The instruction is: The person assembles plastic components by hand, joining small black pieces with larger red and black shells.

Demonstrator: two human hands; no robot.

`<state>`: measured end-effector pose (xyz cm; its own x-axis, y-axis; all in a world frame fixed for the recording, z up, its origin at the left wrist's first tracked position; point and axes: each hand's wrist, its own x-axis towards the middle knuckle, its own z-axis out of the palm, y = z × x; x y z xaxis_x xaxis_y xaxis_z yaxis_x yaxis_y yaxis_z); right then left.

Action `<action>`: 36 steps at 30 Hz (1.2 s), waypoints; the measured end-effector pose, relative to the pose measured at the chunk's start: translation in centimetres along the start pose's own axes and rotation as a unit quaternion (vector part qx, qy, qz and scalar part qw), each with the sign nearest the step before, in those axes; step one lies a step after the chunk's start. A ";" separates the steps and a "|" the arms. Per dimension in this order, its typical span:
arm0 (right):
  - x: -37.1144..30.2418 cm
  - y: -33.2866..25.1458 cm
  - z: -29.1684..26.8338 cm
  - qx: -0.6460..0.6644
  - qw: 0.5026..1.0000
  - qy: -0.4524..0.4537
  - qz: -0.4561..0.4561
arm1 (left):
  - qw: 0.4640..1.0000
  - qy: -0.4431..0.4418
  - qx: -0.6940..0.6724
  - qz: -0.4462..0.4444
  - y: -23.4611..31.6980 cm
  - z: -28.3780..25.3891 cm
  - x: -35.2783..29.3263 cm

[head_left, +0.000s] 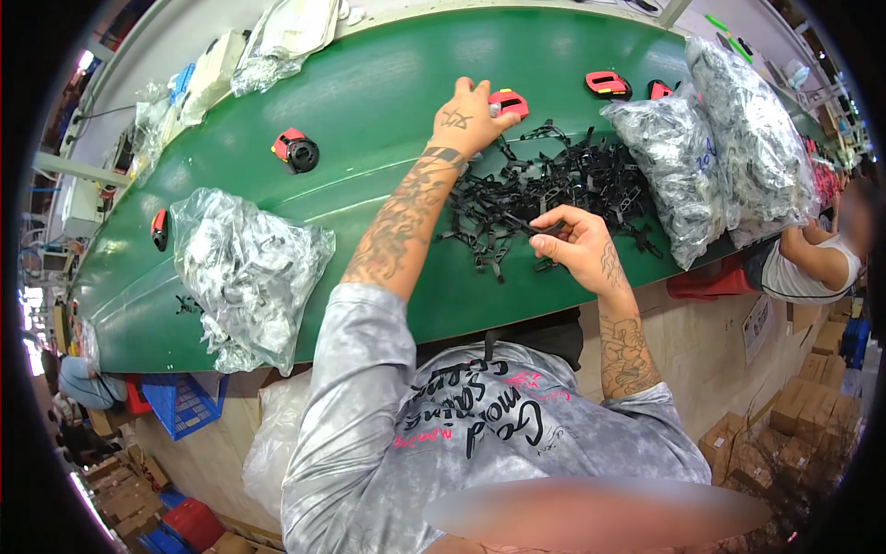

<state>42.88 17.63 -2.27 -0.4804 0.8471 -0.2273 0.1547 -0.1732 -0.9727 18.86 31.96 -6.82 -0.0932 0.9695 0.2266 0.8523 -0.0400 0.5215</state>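
My left hand reaches far across the green table, closed on the left side of a red-and-black plastic housing, with its thumb across the front. Its other fingertips are partly hidden behind the hand. Nearer to me, my right hand pinches a thin black plastic part between thumb and fingers, just above the near side of a heap. That heap is a tangle of small black branched plastic pieces, lying between and to the right of my hands.
Clear plastic bags of parts stand to the right, and another bag lies at the left. More red-and-black housings rest on the green table. At the right edge sits another person. A blue crate is below at left.
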 end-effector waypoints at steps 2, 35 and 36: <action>-0.1 0.1 -0.2 0.018 1.000 0.001 -0.006 | 0.995 -0.076 0.053 0.032 0.2 0.5 0.8; 5.0 -3.7 10.1 0.053 0.973 0.112 -0.193 | 0.653 -0.031 -0.747 -0.118 -0.9 -11.8 -24.9; 4.6 -3.7 9.3 0.062 0.967 0.134 -0.205 | 0.682 0.023 -0.721 -0.118 -0.5 -11.6 -24.8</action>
<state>32.10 17.52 -0.19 -0.2351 0.9544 0.1837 -0.1137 0.1607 -0.9804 14.78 5.11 -3.13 -0.1854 0.9826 0.0051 -0.5788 -0.1134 0.8076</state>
